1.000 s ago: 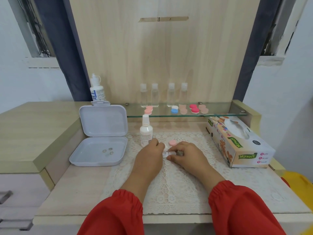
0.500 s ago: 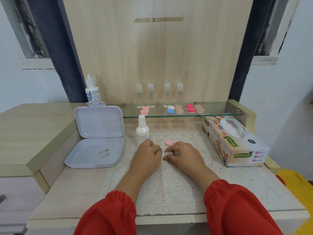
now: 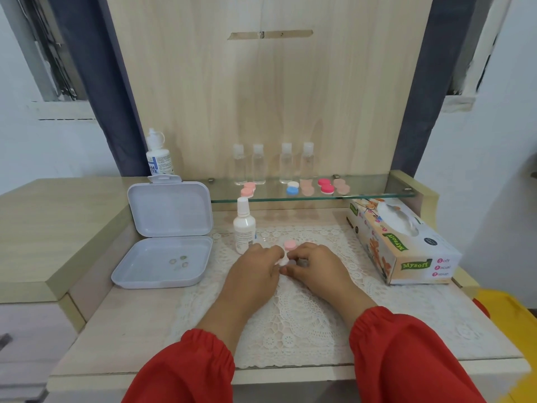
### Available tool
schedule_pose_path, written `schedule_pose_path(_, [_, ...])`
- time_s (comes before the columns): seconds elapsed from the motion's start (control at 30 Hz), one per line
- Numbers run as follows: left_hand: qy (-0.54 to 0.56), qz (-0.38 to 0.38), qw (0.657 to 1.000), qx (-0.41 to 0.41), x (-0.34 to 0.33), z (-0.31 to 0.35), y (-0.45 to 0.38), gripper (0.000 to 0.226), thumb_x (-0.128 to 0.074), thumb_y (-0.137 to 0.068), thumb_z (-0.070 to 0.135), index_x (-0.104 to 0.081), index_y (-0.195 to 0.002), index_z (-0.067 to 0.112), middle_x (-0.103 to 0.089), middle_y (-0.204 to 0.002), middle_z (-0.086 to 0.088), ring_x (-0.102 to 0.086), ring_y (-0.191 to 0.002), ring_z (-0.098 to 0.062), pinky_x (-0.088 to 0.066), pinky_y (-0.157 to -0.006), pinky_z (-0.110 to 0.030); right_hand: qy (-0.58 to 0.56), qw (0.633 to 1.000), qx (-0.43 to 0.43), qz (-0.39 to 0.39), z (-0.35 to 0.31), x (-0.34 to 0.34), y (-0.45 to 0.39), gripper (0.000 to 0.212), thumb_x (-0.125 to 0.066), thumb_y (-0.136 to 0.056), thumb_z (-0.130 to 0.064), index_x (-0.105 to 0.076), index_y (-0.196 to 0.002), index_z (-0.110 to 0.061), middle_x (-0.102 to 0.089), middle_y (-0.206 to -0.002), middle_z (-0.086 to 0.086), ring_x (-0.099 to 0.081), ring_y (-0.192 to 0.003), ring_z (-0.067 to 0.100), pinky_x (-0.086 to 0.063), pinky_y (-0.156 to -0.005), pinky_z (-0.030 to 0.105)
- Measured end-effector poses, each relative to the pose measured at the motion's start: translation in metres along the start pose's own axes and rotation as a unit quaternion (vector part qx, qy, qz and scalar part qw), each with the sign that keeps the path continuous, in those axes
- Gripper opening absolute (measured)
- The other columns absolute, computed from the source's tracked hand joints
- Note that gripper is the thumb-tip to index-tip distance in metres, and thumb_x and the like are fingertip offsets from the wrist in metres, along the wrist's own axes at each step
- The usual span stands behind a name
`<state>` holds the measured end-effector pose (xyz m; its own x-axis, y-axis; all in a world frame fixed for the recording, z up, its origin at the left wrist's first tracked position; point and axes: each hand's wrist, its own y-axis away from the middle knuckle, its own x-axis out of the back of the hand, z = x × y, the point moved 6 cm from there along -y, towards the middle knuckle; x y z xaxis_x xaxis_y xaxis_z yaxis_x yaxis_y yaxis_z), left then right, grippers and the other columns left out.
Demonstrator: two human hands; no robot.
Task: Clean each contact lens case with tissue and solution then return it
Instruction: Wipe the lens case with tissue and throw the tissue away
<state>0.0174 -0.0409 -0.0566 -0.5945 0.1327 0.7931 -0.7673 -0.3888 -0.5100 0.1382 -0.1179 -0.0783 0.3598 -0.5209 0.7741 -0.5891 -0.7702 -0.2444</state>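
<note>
Both in view: found left hand and right hand knuckles up at the middle of the lace mat, fingertips meeting. Noted curled fingers on each, pinching a small white piece between them; could not tell whether tissue or part of a lens case. Located a round pink cap flat on the mat, just beyond the fingertips.

Read "Mysoft" in green and "Soft Facial Tissue" on the end of the cardboard tissue box, right of the mat, white tissue showing in its oval slot. Read "EYE" in blue on the white dropper bottle at the back left. Found print on the white spray bottle, just beside the left hand, too small to read.

Recorded a pale plastic box with rounded corners, hinged lid upright, left of the mat; counted a few small round items on its floor.

Counted four clear bottles with pale caps on the glass shelf. Logged lens cases in front of them: pink, blue and white, red, and two pale peach.

Noted light wood-grain surfaces, openwork lace and gathered red sleeves.
</note>
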Motion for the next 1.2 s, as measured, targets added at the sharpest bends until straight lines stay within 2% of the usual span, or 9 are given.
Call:
schedule_pose_path(0.2, [-0.043, -0.028, 0.996, 0.073, -0.004, 0.002, -0.006, 0.019, -0.047, -0.095, 0.016, -0.048, -0.114, 0.017, -0.056, -0.101, -0.005, -0.055, -0.088, -0.023, -0.047, -0.071, -0.034, 0.005, 1.0, -0.003, -0.002, -0.002, 0.001, 0.0, 0.034, -0.072, -0.078, -0.047, -0.072, -0.107, -0.03, -0.063, -0.117, -0.013, -0.055, -0.107, 0.014, -0.047, -0.087, 0.035])
schedule_pose_path(0.3, [0.144, 0.0, 0.974, 0.173, -0.004, -0.013, -0.008, 0.013, -0.049, -0.094, 0.01, -0.051, -0.105, 0.018, -0.055, -0.097, 0.004, -0.053, -0.09, -0.017, -0.042, -0.07, -0.024, 0.001, 1.0, -0.004, -0.002, -0.003, 0.001, 0.002, 0.026, -0.072, -0.078, -0.045, -0.073, -0.102, -0.034, -0.063, -0.113, -0.014, -0.055, -0.106, 0.014, -0.047, -0.086, 0.035])
schedule_pose_path(0.37, [0.261, 0.095, 0.93, 0.242, 0.008, -0.026, -0.003, 0.012, -0.052, -0.093, 0.007, -0.053, -0.099, 0.017, -0.054, -0.091, 0.009, -0.052, -0.088, -0.014, -0.037, -0.065, -0.016, -0.003, 1.0, -0.007, -0.005, -0.004, 0.002, 0.002, 0.024, -0.072, -0.078, -0.044, -0.073, -0.1, -0.035, -0.063, -0.112, -0.014, -0.054, -0.106, 0.013, -0.047, -0.086, 0.034])
schedule_pose_path(0.47, [0.174, 0.196, 0.945, 0.193, 0.029, -0.028, 0.004, 0.012, -0.057, -0.092, 0.01, -0.056, -0.101, 0.016, -0.058, -0.093, 0.006, -0.052, -0.087, -0.013, -0.037, -0.07, -0.022, -0.014, 1.0, -0.008, -0.006, -0.004, 0.003, 0.002, 0.022, -0.073, -0.078, -0.043, -0.073, -0.099, -0.035, -0.063, -0.111, -0.015, -0.054, -0.106, 0.011, -0.047, -0.086, 0.033])
schedule_pose_path(0.67, [0.008, 0.048, 0.998, 0.041, 0.002, -0.001, 0.0, 0.018, -0.055, -0.088, 0.01, -0.058, -0.105, 0.014, -0.053, -0.088, -0.006, -0.052, -0.078, -0.023, -0.045, -0.063, -0.032, -0.012, 1.0, -0.01, -0.002, -0.003, 0.002, 0.002, 0.032, -0.073, -0.078, -0.045, -0.073, -0.105, -0.029, -0.064, -0.111, -0.012, -0.055, -0.105, 0.012, -0.047, -0.087, 0.033])
schedule_pose_path(0.83, [-0.039, 0.013, 0.997, 0.063, -0.003, 0.003, -0.003, 0.023, -0.049, -0.093, 0.015, -0.054, -0.115, 0.013, -0.058, -0.102, -0.01, -0.058, -0.088, -0.027, -0.048, -0.07, -0.035, -0.018, 1.0, -0.012, -0.007, -0.002, 0.001, 0.002, 0.034, -0.074, -0.077, -0.046, -0.072, -0.107, -0.029, -0.063, -0.114, -0.013, -0.054, -0.108, 0.012, -0.046, -0.09, 0.034])
schedule_pose_path(1.0, [0.129, -0.015, 0.979, 0.156, -0.01, -0.017, -0.008, 0.017, -0.05, -0.094, 0.011, -0.055, -0.108, 0.019, -0.059, -0.108, -0.001, -0.055, -0.095, -0.016, -0.047, -0.081, -0.03, -0.008, 1.0, -0.013, -0.006, -0.005, 0.003, 0.003, 0.031, -0.073, -0.078, -0.045, -0.072, -0.106, -0.032, -0.063, -0.115, -0.014, -0.054, -0.106, 0.01, -0.046, -0.087, 0.032])
schedule_pose_path(1.1, [0.273, 0.098, 0.928, 0.233, 0.004, -0.028, -0.004, 0.016, -0.054, -0.091, 0.006, -0.052, -0.098, 0.02, -0.057, -0.096, 0.007, -0.054, -0.091, -0.012, -0.038, -0.069, -0.017, -0.015, 1.0, -0.011, -0.007, -0.005, 0.003, 0.003, 0.024, -0.074, -0.077, -0.043, -0.073, -0.099, -0.034, -0.063, -0.111, -0.015, -0.055, -0.105, 0.01, -0.046, -0.086, 0.032])
schedule_pose_path(1.2, [0.226, 0.142, 0.952, 0.152, 0.015, -0.016, -0.004, 0.019, -0.059, -0.09, 0.01, -0.049, -0.094, 0.026, -0.057, -0.091, 0.013, -0.053, -0.088, -0.004, -0.038, -0.071, -0.014, -0.037, 0.999, -0.019, -0.009, -0.005, 0.004, 0.005, 0.022, -0.075, -0.076, -0.043, -0.073, -0.096, -0.035, -0.064, -0.106, -0.014, -0.056, -0.101, 0.01, -0.048, -0.086, 0.035])
